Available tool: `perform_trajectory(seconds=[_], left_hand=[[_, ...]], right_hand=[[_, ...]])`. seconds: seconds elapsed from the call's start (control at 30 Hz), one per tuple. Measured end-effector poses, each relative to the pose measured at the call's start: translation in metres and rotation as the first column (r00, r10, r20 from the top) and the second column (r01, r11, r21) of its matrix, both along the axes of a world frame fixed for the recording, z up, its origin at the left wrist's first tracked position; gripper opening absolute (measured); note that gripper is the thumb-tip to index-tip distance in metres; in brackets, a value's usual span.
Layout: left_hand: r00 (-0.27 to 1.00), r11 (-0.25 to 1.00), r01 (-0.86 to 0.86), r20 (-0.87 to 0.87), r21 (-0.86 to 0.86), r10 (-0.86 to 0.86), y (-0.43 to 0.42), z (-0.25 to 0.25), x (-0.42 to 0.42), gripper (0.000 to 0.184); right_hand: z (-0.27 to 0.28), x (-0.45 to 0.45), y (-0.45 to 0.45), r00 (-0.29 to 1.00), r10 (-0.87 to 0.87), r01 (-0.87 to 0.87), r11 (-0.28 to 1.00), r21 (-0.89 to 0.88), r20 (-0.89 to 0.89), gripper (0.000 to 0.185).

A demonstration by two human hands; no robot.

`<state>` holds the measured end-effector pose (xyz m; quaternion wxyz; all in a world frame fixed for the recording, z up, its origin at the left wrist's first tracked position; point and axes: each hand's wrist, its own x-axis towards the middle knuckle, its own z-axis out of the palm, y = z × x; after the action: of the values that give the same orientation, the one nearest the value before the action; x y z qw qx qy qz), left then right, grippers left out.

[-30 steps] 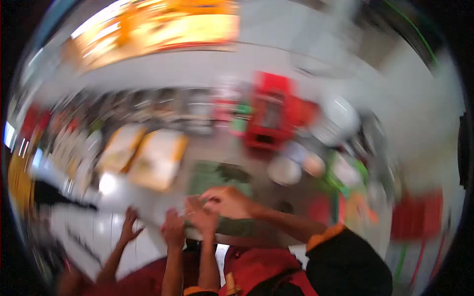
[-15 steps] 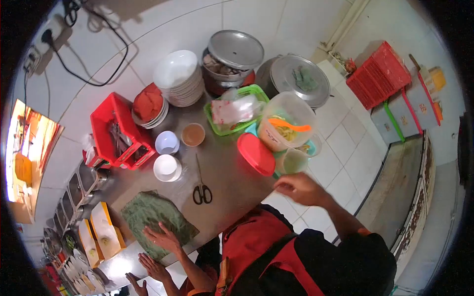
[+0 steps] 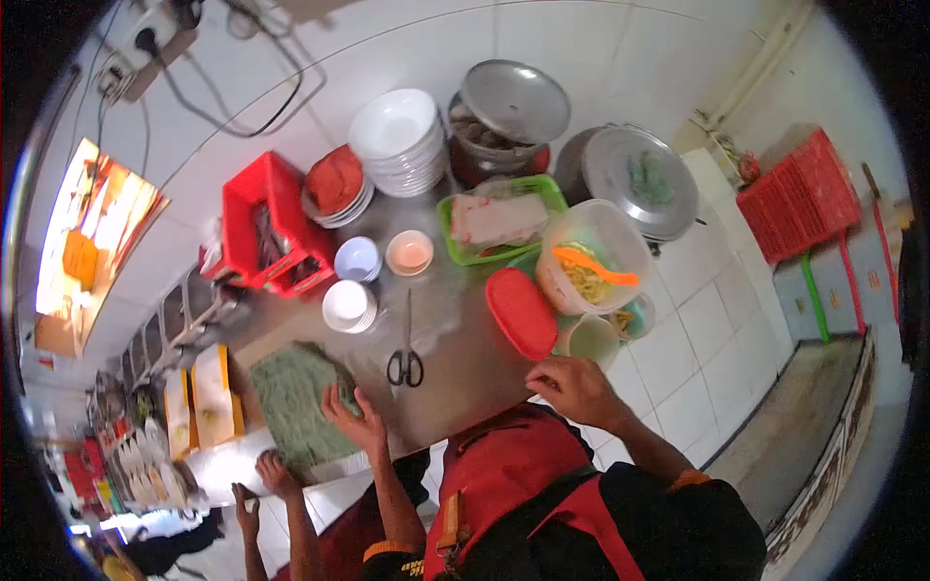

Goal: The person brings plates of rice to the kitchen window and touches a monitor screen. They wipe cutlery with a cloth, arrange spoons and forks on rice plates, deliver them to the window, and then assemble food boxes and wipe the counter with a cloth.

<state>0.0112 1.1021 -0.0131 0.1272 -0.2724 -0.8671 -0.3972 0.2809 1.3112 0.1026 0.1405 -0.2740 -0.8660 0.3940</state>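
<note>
My left hand has its fingers spread at the right edge of a folded green cloth on the metal table. It looks as if it touches the cloth. Black-handled scissors lie right of the cloth, blades pointing away from me. At the table's front edge, my right hand is held with curled fingers, and nothing shows in them. Close beyond it are a red lid and a cloudy plastic cup. Behind these stands a clear tub with yellowish strips and an orange spoon.
Another person's hands are at the table edge on my left. Small bowls, a cup with orange contents, stacked white bowls, a red cutlery basket, a green basket and lidded pots line the back.
The camera view has shifted, so most things sit further right. My left hand has moved from the cloth's middle to its right edge. My right hand stays near the red lid, fingers curled.
</note>
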Motion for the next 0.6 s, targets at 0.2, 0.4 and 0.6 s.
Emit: perform_trajectory(seconds=[0.2, 0.4, 0.6], left_hand=[[0.998, 0.997, -0.054, 0.015, 0.05, 0.054, -0.015, -0.013, 0.013, 0.033], [0.991, 0.983, -0.126, 0.064, 0.131, 0.118, -0.041, -0.004, 0.01, 0.027], [0.976, 0.975, -0.061, 0.216, 0.214, 0.014, -0.023, 0.01, -0.005, 0.029]], right_hand=[[0.016, -0.075, -0.026, 0.972, 0.228, -0.232, 0.969, -0.088, -0.053, 0.02], [-0.009, -0.122, -0.055, 0.884, 0.466, -0.466, 0.885, -0.022, 0.026, 0.022], [-0.077, -0.16, -0.071, 0.901, 0.435, -0.434, 0.899, 0.052, 0.0, 0.019]])
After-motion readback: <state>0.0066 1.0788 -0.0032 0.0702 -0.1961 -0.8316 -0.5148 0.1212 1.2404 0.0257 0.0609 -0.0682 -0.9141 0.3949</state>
